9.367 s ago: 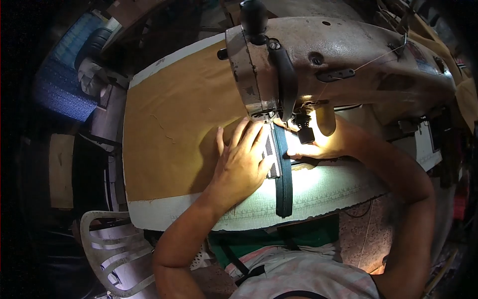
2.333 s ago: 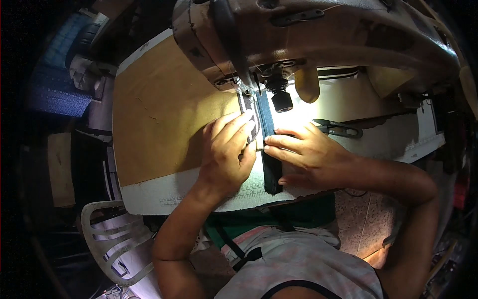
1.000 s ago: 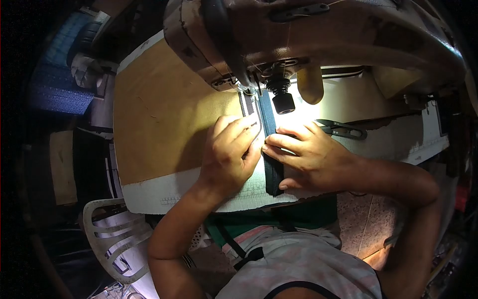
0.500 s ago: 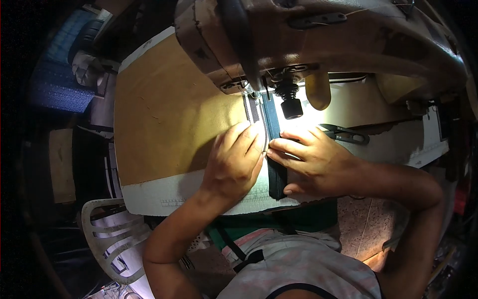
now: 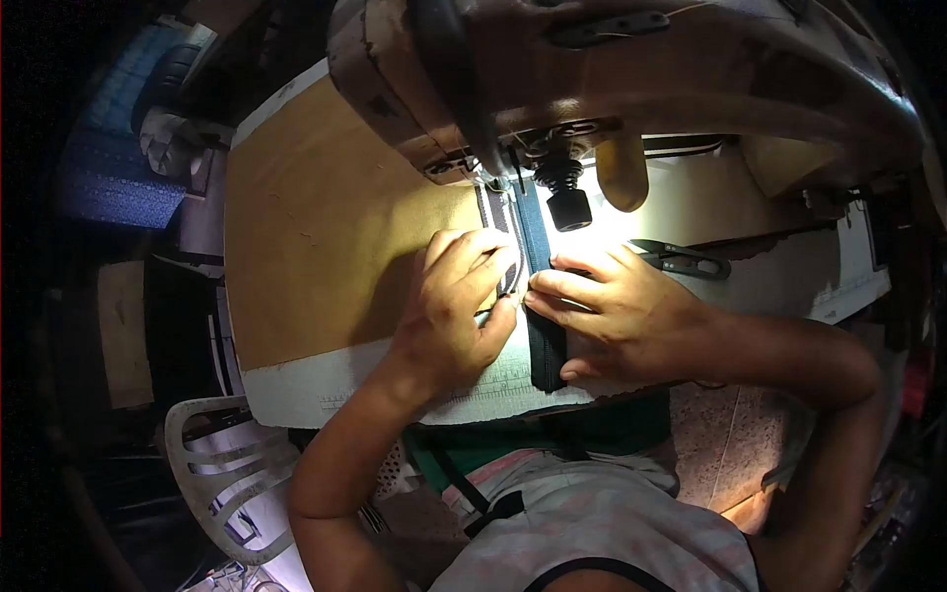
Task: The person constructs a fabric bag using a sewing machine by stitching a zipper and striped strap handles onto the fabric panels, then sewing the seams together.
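Note:
Under the needle area of a brown sewing machine (image 5: 612, 89), a dark blue strip that looks like zipper tape (image 5: 548, 360) runs toward me. Beside it on the left lies a dark strip with white lines (image 5: 496, 212). My left hand (image 5: 449, 306) is closed, thumb and fingers pinching the near end of the white-lined strip; part of that end is hidden by the fingers. My right hand (image 5: 631, 311) rests with its fingers stretched out, fingertips on the edge of the blue strip and the thumb apart. Strong lamp light washes out the area around the needle.
Tan sheet material (image 5: 326, 227) covers the left of the white work surface (image 5: 316, 390), which has ruler markings near its front edge. Black thread snips (image 5: 686, 259) lie beyond my right hand. A plastic chair (image 5: 197, 464) stands at lower left.
My left hand has shifted slightly left, and its thumb has moved away from the right hand's fingertips. The right hand stays almost in place on the blue strip.

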The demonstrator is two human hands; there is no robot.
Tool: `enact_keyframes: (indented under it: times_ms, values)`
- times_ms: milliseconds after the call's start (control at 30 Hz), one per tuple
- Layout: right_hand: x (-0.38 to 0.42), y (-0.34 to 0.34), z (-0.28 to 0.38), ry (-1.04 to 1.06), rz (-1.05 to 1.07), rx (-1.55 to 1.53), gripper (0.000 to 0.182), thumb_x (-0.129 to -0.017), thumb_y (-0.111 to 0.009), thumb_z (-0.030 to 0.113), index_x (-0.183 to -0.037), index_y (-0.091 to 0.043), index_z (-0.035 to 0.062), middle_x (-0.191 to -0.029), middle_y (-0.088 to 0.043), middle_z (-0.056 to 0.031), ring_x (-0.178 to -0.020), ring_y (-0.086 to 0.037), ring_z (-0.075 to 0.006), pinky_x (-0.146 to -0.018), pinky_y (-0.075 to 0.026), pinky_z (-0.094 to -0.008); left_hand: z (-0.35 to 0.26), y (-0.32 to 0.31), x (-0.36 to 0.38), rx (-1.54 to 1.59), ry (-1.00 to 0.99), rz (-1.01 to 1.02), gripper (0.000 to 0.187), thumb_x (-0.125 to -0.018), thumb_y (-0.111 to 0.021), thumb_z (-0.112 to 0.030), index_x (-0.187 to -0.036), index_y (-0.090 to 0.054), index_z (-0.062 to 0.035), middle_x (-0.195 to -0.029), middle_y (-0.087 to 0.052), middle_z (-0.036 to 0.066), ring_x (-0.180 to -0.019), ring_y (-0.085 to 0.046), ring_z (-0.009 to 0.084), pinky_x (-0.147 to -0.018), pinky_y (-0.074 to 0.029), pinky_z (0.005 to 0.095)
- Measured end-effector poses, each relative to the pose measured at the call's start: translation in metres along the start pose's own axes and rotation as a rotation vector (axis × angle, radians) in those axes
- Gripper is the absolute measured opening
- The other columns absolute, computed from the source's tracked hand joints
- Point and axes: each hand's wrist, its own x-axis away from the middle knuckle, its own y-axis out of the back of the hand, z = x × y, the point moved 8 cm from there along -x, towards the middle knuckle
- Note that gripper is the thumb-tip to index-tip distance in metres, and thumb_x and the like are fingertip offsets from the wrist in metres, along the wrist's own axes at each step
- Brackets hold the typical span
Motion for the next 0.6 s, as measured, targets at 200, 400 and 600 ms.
enact_keyframes:
  times_ms: [200, 400, 600]
  values:
    - [-0.001, 0.001, 0.0, 0.023, -0.013, -0.008, 0.074, -0.075, -0.079, 0.044, -0.133, -0.06, 0.0013, -0.136, -0.054, -0.0111, -0.127, -0.049, -0.0314, -0.097, -0.043, -0.0465, 0.001, 0.001, -0.003, -0.015, -0.075, 0.123, 0.033, -0.076, -0.067, -0.009, -0.107, -0.066, 0.0026, -0.113, -0.062, 0.016, -0.106, -0.058, 0.0335, -0.094, -0.047, 0.0408]
    - [-0.003, 0.004, 0.003, 0.019, 0.038, 0.033, 0.073, -0.076, -0.078, 0.045, -0.132, -0.061, 0.001, -0.137, -0.053, -0.0112, -0.128, -0.048, -0.0316, -0.098, -0.043, -0.0465, -0.012, -0.006, 0.006, -0.215, -0.055, 0.122, 0.043, -0.077, -0.068, -0.011, -0.117, -0.064, 0.004, -0.122, -0.059, 0.016, -0.116, -0.055, 0.0321, -0.099, -0.044, 0.0455]
    - [-0.004, 0.003, 0.001, 0.019, 0.052, 0.035, 0.072, -0.078, -0.076, 0.046, -0.131, -0.062, 0.0001, -0.137, -0.054, -0.012, -0.128, -0.048, -0.0323, -0.098, -0.043, -0.0471, -0.015, -0.007, 0.008, -0.239, -0.035, 0.103, 0.043, -0.079, -0.066, -0.009, -0.12, -0.065, 0.0045, -0.128, -0.061, 0.02, -0.122, -0.056, 0.0345, -0.101, -0.044, 0.0451]
